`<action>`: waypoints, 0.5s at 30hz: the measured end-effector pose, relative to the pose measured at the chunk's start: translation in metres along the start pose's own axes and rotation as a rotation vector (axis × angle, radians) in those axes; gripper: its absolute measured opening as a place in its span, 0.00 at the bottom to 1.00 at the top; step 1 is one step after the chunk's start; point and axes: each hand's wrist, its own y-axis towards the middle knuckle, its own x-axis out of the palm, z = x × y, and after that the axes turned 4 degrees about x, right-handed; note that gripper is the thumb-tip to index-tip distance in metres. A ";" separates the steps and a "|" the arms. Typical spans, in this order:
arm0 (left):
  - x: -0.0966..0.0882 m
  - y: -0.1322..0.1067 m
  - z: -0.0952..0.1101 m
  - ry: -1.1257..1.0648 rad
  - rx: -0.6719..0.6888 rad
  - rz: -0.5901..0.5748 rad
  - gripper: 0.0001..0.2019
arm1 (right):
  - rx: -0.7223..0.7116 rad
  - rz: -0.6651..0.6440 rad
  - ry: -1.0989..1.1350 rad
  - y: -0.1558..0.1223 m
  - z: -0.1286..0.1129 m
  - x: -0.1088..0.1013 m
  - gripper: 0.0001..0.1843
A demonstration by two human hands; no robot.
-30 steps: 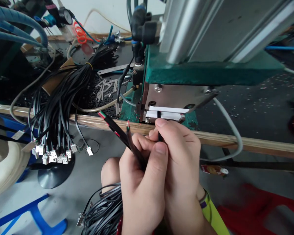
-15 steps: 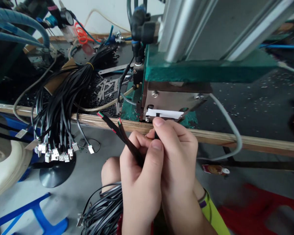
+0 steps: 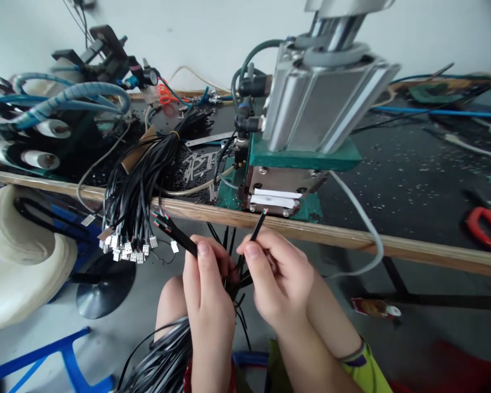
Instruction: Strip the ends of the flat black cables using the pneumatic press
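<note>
Several black cables (image 3: 175,233) with stripped ends showing red, green and white wires are pinched in my left hand (image 3: 208,278). My right hand (image 3: 276,273) grips a single black cable (image 3: 258,225) between thumb and forefinger; its bare wire tips point up toward the press. That press (image 3: 276,197), with white strips on its metal front plate, stands just beyond my right hand, apart from the cable tip. Between and below my hands, more black cable lengths hang down. A bundle of dark cables (image 3: 163,349) lies over my lap at the left.
A tied bundle of black cables (image 3: 135,202) with metal plugs hangs over the bench's wooden edge (image 3: 352,234). Red-handled scissors (image 3: 486,221) lie at the right. A cream chair (image 3: 41,267) and a blue stool (image 3: 65,349) stand at the left. A grey hose (image 3: 368,218) loops over the edge.
My hands have moved apart and back from the press. The cable in my right hand is now out of the press, its tip visible. The view has tilted up, showing more bench.
</note>
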 end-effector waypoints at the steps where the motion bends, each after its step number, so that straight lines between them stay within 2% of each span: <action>1: -0.002 0.000 0.002 0.022 0.045 -0.002 0.26 | -0.011 -0.016 -0.004 -0.001 0.000 0.001 0.15; 3: -0.008 0.000 0.006 0.095 0.085 0.010 0.28 | -0.031 -0.029 -0.014 -0.003 0.001 0.003 0.15; 6: -0.018 0.001 0.011 0.140 0.043 0.076 0.26 | -0.039 -0.044 -0.027 -0.005 0.000 0.007 0.15; 10: -0.026 0.006 0.017 -0.063 -0.037 0.050 0.23 | -0.025 -0.064 -0.058 -0.004 0.000 0.011 0.16; 12: -0.028 0.007 0.019 -0.108 -0.055 0.035 0.21 | 0.048 -0.121 -0.104 -0.001 0.005 0.014 0.18; 15: -0.028 0.007 0.019 -0.024 -0.039 0.038 0.21 | 0.294 -0.347 -0.274 0.004 0.022 0.024 0.20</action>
